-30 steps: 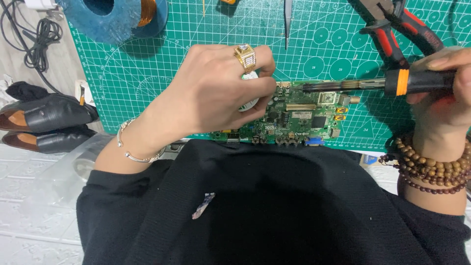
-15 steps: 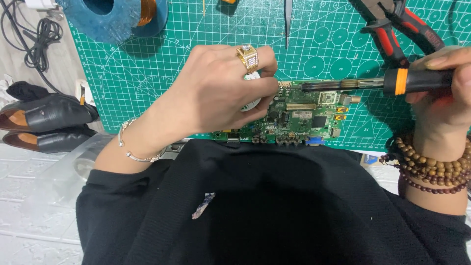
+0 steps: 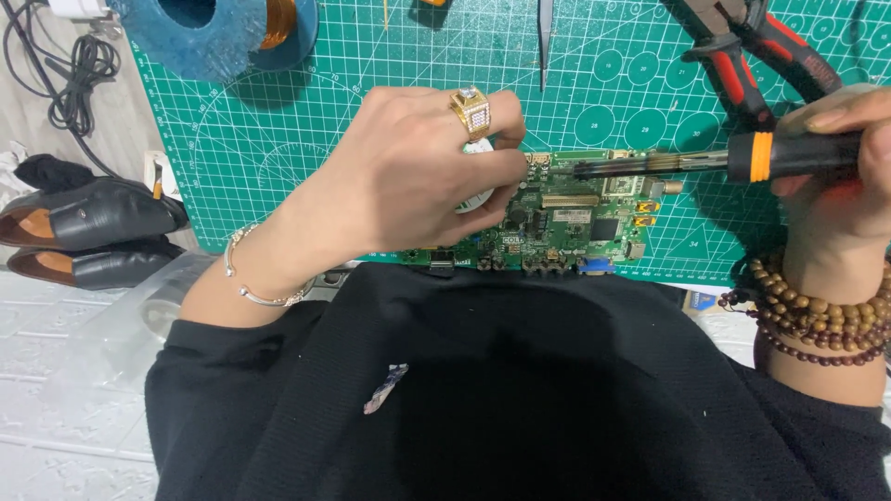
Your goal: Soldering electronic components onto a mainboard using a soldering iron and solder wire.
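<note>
electronics repair bench (home-style) | green cutting mat [image 3: 278,139] | circuit board [image 3: 575,218] | soldering iron [image 3: 705,162] | pliers [image 3: 752,51]

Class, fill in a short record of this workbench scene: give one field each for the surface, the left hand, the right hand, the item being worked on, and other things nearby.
Surface: green cutting mat with a printed grid
Left hand: left hand, with a gold ring, rests on the circuit board's left end, fingers curled over something small and white
Right hand: right hand grips a soldering iron, tip over the board
Work item: green circuit board, flat at the mat's near edge
Nearby: red-handled pliers; blue spool; black shoes on the floor
</note>
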